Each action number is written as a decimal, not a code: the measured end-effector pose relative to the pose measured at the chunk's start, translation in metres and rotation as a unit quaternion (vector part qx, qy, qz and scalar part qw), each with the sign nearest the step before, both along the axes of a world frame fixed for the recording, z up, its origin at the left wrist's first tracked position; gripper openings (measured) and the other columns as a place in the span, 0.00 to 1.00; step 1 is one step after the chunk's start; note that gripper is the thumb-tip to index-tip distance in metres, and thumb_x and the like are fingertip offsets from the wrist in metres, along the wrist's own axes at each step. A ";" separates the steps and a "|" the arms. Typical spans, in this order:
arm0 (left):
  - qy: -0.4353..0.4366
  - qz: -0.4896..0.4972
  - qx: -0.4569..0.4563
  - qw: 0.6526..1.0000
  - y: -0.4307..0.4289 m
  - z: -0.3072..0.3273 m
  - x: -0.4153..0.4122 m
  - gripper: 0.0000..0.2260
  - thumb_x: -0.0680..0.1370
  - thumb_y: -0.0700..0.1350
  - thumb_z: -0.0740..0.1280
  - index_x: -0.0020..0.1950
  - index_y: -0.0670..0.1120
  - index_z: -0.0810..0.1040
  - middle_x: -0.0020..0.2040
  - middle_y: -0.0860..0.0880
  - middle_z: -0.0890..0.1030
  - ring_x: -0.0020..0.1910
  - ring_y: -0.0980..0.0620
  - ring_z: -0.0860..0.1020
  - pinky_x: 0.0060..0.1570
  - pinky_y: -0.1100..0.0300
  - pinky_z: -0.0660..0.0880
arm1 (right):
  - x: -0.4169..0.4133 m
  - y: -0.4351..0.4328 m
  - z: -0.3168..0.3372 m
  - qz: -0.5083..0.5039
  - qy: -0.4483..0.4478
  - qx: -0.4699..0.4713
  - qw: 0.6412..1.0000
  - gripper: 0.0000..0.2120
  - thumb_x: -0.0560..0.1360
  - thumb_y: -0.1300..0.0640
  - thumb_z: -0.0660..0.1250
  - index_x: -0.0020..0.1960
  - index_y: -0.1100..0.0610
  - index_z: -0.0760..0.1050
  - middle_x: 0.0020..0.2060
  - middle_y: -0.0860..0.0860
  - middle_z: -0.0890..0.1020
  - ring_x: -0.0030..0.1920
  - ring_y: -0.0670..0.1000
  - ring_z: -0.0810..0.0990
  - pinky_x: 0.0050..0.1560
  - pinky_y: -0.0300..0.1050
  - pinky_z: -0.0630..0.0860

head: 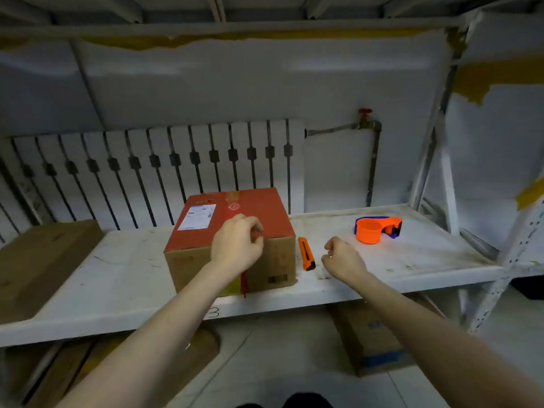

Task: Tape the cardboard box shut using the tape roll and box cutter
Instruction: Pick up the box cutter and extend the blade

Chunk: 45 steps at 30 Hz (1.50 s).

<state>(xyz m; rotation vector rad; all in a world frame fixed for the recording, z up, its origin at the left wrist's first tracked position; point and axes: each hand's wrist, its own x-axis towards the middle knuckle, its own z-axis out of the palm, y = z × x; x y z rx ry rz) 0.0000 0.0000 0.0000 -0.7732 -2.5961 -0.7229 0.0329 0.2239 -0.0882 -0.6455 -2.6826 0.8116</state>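
Observation:
A cardboard box [206, 231] with a red top and a white label stands on the white shelf [117, 278]. A strip of red tape runs down its front face. My left hand [237, 245] rests on the box's front top edge, fingers curled against the cardboard. An orange box cutter [306, 253] lies on the shelf just right of the box. My right hand [343, 259] hovers beside the cutter with fingers loosely curled and nothing in it. An orange and blue tape dispenser [376, 229] sits farther right on the shelf.
A flattened brown cardboard piece [38, 266] lies on the shelf's left end. A white radiator [153, 172] and a pipe with a red valve [365, 116] stand behind. Shelf uprights [447, 184] rise at the right. More boxes [374, 334] sit on the floor below.

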 end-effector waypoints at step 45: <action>-0.376 -0.069 0.515 0.767 0.070 0.008 0.025 0.09 0.78 0.45 0.65 0.41 0.44 0.80 0.34 0.48 0.78 0.37 0.52 0.76 0.41 0.60 0.75 | 0.069 -0.023 0.063 0.225 0.179 -0.292 0.912 0.07 0.80 0.57 0.57 0.55 0.54 0.71 0.37 0.52 0.78 0.28 0.43 0.75 0.31 0.35 0.73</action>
